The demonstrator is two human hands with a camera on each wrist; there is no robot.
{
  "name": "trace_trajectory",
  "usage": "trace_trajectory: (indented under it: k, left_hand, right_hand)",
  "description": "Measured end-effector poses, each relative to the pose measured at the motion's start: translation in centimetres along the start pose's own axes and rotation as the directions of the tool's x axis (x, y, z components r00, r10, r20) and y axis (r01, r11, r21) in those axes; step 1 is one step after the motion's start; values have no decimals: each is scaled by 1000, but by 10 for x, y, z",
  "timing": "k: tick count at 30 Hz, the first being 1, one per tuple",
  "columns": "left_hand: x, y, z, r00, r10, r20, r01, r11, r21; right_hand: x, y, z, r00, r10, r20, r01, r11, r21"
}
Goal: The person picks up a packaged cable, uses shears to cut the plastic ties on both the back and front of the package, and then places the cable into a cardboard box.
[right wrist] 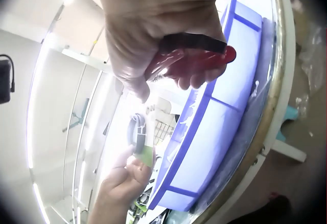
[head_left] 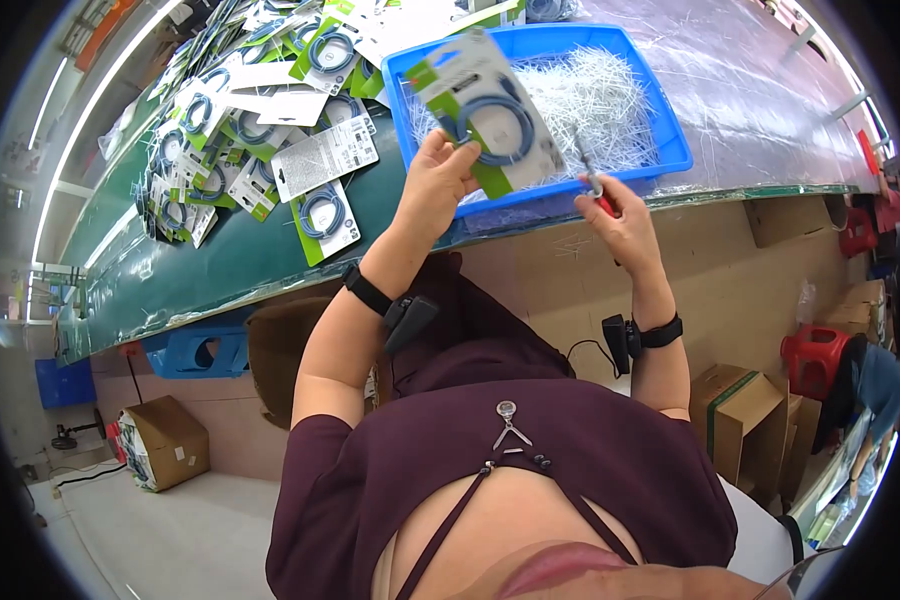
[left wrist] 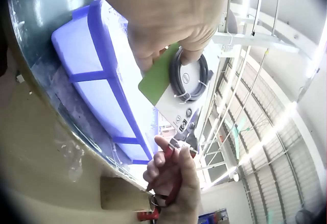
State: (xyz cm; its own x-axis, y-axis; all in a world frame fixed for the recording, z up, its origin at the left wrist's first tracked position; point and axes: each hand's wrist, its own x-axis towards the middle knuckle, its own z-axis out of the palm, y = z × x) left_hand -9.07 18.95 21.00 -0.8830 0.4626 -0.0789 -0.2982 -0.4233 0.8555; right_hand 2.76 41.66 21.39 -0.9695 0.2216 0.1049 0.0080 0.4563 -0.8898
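Left of the blue plastic tray (head_left: pixel 678 152) lay heaped green-and-white cable cards (head_left: pixel 250 125). Above its left half, the left hand (head_left: pixel 438 182) pinched one green-and-white card with coiled blue-grey cable (head_left: pixel 498 118) by its edge, probably keeping the coil reachable. At its near rim, the right hand's (head_left: pixel 622 228) curled fingers gripped red-handled metal cutters (head_left: pixel 607 206), apparently ready for squeezing. Room seemed greatest above the tray's loose white strips (head_left: pixel 605 95).

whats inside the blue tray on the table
The blue tray holds a loose heap of thin white strips. The cable card in the left hand blocks part of the tray's left side, and whatever lies beneath the heap can't be seen.
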Motion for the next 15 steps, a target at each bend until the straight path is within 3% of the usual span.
trace_trajectory:
  k: [2,5,6,9,15]
  left_hand:
    - [-2,-1,3,999,33,-8,-34,999,-33]
    - [-3,-4,6,994,105,-22,-107,990,-94]
    - [-4,-7,6,991,130,-15,-131,989,-74]
    - [-4,-10,10,983,184,4,-183,982,-35]
    - [-11,-11,18,976,219,19,-218,976,-13]
  right_hand:
    - [-3,-4,-2,996,-35,-83,30,997,-67]
    - [-11,-20,4,930,-336,-148,226,842,-490]
    - [-12,-20,6,931,-334,-149,223,842,-492]
    - [-10,-17,11,884,-439,-161,214,686,-696]
    - [-9,-21,13,881,-441,-169,186,653,-735]
